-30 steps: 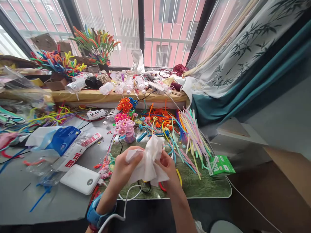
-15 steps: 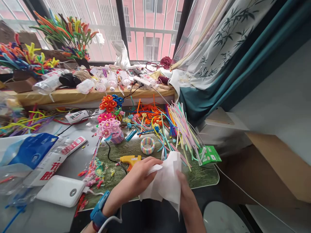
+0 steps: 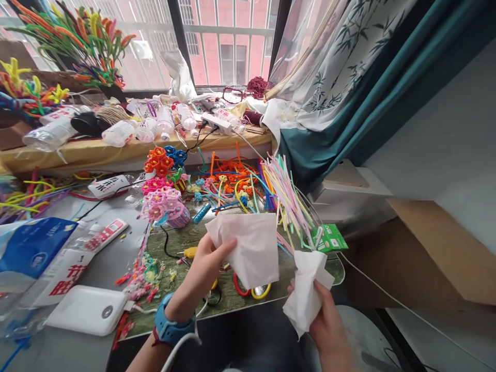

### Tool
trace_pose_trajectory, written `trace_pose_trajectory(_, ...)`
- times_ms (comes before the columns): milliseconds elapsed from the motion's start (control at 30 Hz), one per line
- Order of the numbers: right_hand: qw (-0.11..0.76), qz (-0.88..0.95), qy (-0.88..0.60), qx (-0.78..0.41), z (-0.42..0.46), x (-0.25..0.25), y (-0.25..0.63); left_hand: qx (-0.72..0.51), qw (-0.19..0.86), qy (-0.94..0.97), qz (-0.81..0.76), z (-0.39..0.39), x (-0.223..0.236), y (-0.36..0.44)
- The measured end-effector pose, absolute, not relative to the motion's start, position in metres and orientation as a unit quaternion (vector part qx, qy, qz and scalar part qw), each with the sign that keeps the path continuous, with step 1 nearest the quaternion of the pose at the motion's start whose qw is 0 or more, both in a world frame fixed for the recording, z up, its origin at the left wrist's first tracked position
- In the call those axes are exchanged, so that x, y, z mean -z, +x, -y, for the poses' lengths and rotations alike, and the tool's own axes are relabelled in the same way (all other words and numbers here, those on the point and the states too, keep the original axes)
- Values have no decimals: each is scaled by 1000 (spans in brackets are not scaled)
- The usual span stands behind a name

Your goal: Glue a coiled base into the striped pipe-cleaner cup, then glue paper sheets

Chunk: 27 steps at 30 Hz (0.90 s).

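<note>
My left hand (image 3: 201,268) pinches one white tissue sheet (image 3: 250,248) by its upper left corner, so the sheet hangs over the green mat (image 3: 310,268). A blue watch sits on that wrist. Lower right, past the mat's front edge, my right hand (image 3: 329,323) is closed on a second, crumpled white tissue piece (image 3: 306,292). The two pieces are apart. A yellow glue gun (image 3: 189,252) lies on the mat just left of my left hand, partly hidden by it.
Pastel pipe cleaners (image 3: 287,196) fan over the mat's right side beside a green packet (image 3: 328,237). Pipe-cleaner flowers (image 3: 163,199) stand at the mat's back. A white power bank (image 3: 87,310) and blue pack (image 3: 33,248) lie left. The sill holds bottles; a curtain hangs right.
The tissue held by both hands together has come apart into two pieces: my left hand lifted one up, my right hand drew the other down and right. The view swung right.
</note>
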State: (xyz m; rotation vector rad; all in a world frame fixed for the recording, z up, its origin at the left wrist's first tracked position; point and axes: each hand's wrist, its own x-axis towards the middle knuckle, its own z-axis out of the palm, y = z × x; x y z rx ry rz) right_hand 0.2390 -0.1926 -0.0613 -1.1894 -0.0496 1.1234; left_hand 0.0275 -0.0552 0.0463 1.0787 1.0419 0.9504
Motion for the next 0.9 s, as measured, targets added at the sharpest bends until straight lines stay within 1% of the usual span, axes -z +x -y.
trace_pose_trajectory(67, 676, -27, -537, -504, 195, 60, 243, -372, 629, 511, -452, 55, -35, 32)
trace_pose_trajectory(133, 679, -47, -536, -500, 191, 55, 244, -313, 579, 597, -458, 57, -24, 33)
trace_pose_trajectory(200, 683, -39, -526, -505, 182, 50, 241, -276, 486, 685, -467, 59, -18, 31)
trace_pose_trajectory(300, 681, -14, -523, -512, 166, 45, 233, -270, 330, 766, -481, 60, -18, 25)
trace_pose_trajectory(367, 681, 8, -529, -507, 157, 43, 229, -261, 272, 795, -475, 59, -25, 22)
trace_pose_trajectory(433, 678, 33, -530, -508, 150, 41, 224, -223, 278, 824, -440, 57, -34, 23)
trace_pose_trajectory(500, 674, 62, -519, -523, 147, 36, 220, -177, 320, 848, -385, 55, -42, 29)
trace_pose_trajectory(567, 668, 88, -504, -540, 146, 30, 215, -167, 347, 854, -350, 54, -46, 39)
trace_pose_trajectory(733, 634, 127, -525, -553, 155, 18, 210, -220, 364, 850, -310, 51, -55, 60)
trace_pose_trajectory(833, 642, 105, -578, -493, 164, 12, 216, -259, 404, 828, -290, 48, -62, 63)
trace_pose_trajectory(900, 649, 79, -608, -449, 168, 8, 221, -288, 457, 789, -292, 47, -63, 63)
